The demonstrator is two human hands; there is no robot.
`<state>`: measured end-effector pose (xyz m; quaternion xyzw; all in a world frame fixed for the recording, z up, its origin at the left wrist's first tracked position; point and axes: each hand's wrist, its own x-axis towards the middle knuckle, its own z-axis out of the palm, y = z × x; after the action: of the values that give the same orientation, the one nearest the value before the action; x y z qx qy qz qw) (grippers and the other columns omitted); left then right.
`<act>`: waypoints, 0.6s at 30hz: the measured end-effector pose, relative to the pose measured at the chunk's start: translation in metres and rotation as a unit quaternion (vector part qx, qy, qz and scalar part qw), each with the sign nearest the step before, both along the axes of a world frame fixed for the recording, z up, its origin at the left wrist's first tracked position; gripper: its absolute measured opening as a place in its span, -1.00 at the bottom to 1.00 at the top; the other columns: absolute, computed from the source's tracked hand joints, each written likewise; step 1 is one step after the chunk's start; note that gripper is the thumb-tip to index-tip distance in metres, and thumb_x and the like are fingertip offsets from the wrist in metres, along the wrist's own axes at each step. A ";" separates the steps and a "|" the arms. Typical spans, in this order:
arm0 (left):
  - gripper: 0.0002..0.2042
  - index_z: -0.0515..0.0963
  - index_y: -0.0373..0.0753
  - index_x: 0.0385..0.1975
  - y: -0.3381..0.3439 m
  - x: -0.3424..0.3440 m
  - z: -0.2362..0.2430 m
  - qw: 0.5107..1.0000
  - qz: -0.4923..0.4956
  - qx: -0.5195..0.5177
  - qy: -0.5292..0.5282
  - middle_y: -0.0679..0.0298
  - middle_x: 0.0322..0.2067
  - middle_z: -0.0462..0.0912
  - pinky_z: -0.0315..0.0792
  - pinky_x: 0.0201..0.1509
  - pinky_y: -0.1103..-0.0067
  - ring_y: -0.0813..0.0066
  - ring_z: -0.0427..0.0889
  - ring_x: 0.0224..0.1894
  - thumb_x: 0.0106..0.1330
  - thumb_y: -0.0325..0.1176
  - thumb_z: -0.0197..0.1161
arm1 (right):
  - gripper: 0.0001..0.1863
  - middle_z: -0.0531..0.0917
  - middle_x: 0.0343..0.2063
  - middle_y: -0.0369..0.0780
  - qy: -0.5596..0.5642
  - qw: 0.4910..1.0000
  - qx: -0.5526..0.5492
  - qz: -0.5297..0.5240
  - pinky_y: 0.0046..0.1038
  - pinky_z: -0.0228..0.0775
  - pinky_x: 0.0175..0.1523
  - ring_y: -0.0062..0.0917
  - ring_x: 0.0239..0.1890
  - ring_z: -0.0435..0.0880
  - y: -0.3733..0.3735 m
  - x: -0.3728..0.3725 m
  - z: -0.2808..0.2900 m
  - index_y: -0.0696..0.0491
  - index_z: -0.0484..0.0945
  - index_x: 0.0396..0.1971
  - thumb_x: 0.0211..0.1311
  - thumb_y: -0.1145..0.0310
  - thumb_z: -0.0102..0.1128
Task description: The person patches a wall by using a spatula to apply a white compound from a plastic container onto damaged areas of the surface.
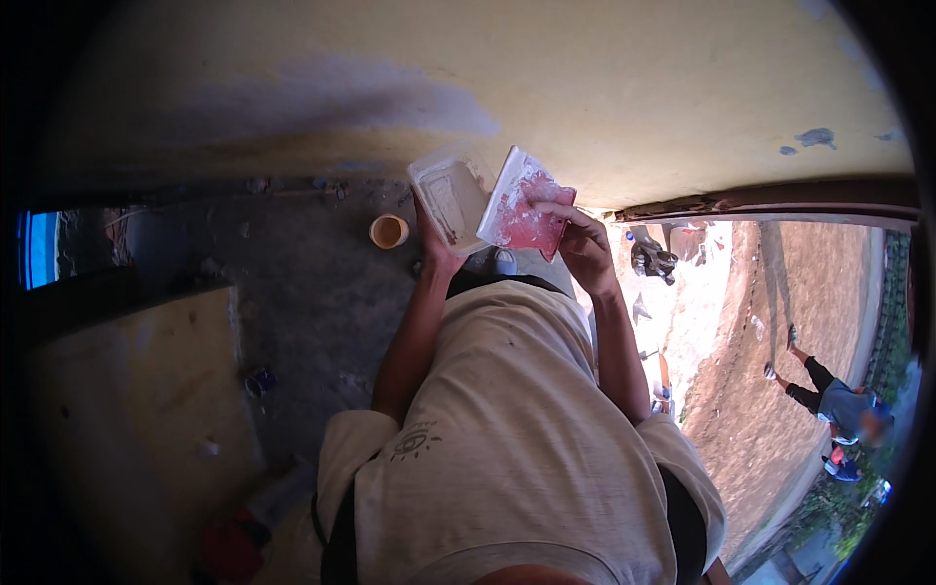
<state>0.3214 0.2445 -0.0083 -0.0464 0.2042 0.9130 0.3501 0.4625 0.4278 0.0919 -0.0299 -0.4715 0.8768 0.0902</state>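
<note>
Close to the wall, my left hand holds a clear plastic tub from its left side and underneath. Whitish putty coats the inside of the tub. My right hand is closed on a red putty spreader, its thumb across the face. White putty is smeared over the spreader, most heavily toward its pale straight edge. That edge is tilted over the tub's right side; whether the two touch, I cannot tell.
The yellowish wall bears a whitish patch. On the grey floor stands an orange-yellow bucket. A pale panel is at lower left. Through the opening at right are a black bag and a person on brown ground.
</note>
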 end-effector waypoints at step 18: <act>-0.36 0.20 -0.13 0.37 -0.097 -0.035 -0.010 0.997 0.030 -0.071 -0.022 0.12 0.31 0.33 0.23 0.38 0.09 0.07 0.38 0.28 0.43 0.17 -0.16 | -0.72 0.58 -0.16 -0.25 -0.245 0.905 -0.251 -0.238 -0.36 0.35 0.19 -0.44 -0.05 0.57 -0.003 -0.113 -0.241 0.14 0.53 -0.04 0.26 0.42 0.16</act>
<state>0.2866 0.1471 -0.0188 -0.0975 0.2590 0.9050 0.3230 0.3496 0.4250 -0.1493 -0.3773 -0.2214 0.8835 0.1673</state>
